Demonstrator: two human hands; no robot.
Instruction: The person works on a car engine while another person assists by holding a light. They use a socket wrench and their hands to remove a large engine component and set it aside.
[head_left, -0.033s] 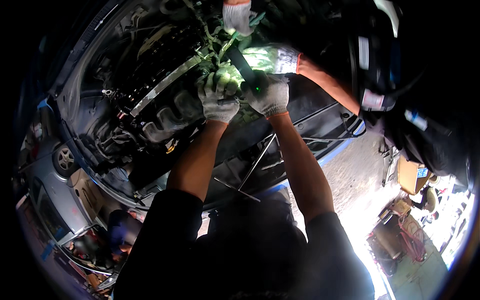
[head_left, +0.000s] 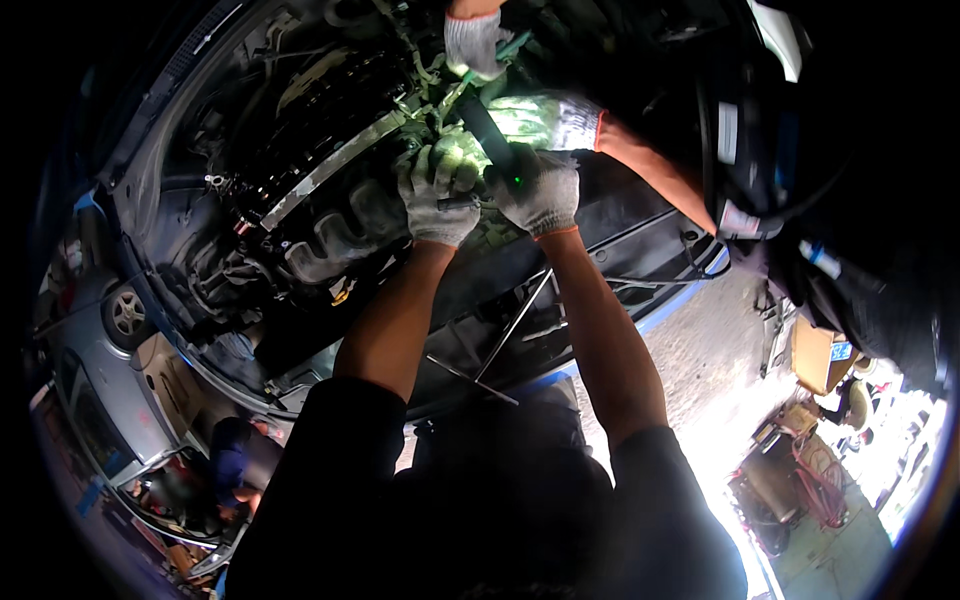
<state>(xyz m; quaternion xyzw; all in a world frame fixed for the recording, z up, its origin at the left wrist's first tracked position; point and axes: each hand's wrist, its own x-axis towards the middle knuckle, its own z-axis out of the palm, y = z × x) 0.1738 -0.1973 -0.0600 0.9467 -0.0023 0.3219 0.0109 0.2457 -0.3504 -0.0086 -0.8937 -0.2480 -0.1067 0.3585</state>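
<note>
Both my hands wear whitish knit gloves and reach into an engine bay. My right hand (head_left: 542, 195) is closed around a black stick-shaped work light (head_left: 485, 130) showing a small green dot. Bright light falls on the gloves and parts beyond it. Close beside it, my left hand (head_left: 437, 205) has its fingers curled over the engine parts; what they grip is hidden. A short dark cylinder (head_left: 459, 203) lies against that glove near the thumb. A co-worker's gloved hand (head_left: 545, 120) reaches in from the right, and another gloved hand (head_left: 475, 45) at the far side is by a green tool (head_left: 512, 46).
Left of my hands are a metal rail (head_left: 330, 170) and curved dark pipes (head_left: 345, 225). A thin T-shaped metal rod (head_left: 512, 325) rests at the bay's near edge. A silver car (head_left: 100, 400) stands at left; a cardboard box (head_left: 818, 357) and red hoses (head_left: 820, 480) are at right.
The far gloved hand and the green tool have shifted very slightly, and the co-worker's dark sleeve at right has moved a little. My hands keep their places.
</note>
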